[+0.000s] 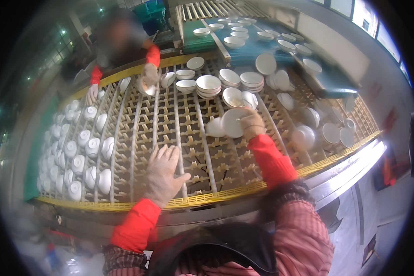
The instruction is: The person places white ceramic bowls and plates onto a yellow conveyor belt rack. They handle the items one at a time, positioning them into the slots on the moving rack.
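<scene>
My gloved right hand (252, 125) grips the rim of a white bowl (232, 123) over the pegged conveyor rack (193, 162); another white bowl (215, 127) lies against its left side. Fingers spread, my gloved left hand (165, 172) is over the near part of the rack and holds nothing. Just beyond my right hand are a bowl (232, 97) that faces up and a tilted one (249, 99). Farther back stand stacked bowls (208, 86) and a second stack (252, 81). Many bowls (78, 164) rest tilted, bases showing, among the pegs at the left.
Across the rack, a co-worker's gloved hand (149, 77) holds a bowl; their other hand (91, 94) is at the left bowls. Bowls stand on a green belt (276, 51) at the back. Loose bowls (303, 138) lie at the right. A yellow edge (207, 199) borders the rack.
</scene>
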`<control>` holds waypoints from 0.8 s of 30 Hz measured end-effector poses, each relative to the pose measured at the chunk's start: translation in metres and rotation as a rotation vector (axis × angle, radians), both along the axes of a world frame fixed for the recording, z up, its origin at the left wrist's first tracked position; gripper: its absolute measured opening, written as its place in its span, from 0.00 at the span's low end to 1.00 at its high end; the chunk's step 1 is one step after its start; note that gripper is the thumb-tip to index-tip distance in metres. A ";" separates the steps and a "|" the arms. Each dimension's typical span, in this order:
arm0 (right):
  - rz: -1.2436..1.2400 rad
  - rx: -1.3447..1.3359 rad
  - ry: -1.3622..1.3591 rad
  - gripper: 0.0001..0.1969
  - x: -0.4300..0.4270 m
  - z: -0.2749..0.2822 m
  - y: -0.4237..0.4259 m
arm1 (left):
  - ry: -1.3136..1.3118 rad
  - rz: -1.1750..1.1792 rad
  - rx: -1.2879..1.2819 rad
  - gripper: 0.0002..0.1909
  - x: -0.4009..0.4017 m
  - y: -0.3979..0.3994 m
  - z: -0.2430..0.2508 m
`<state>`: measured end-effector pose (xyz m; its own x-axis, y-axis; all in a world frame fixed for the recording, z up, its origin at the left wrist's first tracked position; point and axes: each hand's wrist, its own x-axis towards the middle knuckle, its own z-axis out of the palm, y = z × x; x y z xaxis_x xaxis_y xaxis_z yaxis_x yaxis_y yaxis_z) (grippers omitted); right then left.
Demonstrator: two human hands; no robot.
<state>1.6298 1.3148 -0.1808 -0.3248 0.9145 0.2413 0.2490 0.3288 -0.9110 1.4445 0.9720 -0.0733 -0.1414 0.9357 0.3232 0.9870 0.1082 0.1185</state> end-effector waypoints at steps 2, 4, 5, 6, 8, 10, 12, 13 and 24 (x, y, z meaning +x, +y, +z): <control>0.212 -0.270 0.230 0.20 0.000 -0.011 -0.021 | 0.049 -0.094 -0.016 0.55 0.016 0.025 0.012; 0.362 -0.201 -0.184 0.20 -0.026 0.039 -0.085 | 0.099 -0.118 -0.026 0.55 0.016 0.019 0.018; 0.405 -0.249 -0.125 0.20 -0.029 0.046 -0.096 | 0.115 -0.161 -0.015 0.55 0.022 0.026 0.020; 0.534 -0.213 -0.191 0.20 -0.029 0.055 -0.100 | 0.153 -0.174 -0.097 0.50 0.027 0.030 0.025; 0.693 -0.228 -0.207 0.21 -0.039 0.074 -0.116 | 0.247 -0.046 -0.083 0.41 0.021 0.030 0.003; 0.694 -0.329 -0.116 0.22 -0.046 0.086 -0.125 | 0.295 -0.071 -0.139 0.29 0.015 0.027 -0.011; 0.499 -0.306 -0.008 0.21 -0.063 0.079 -0.092 | 0.327 -0.092 -0.182 0.21 0.013 0.025 -0.017; 0.416 -0.147 0.222 0.20 -0.078 0.069 -0.068 | 0.357 -0.099 -0.211 0.19 0.013 0.029 -0.018; 0.083 0.665 -0.986 0.20 -0.144 0.054 0.074 | -0.651 0.047 0.069 0.22 0.011 0.018 -0.039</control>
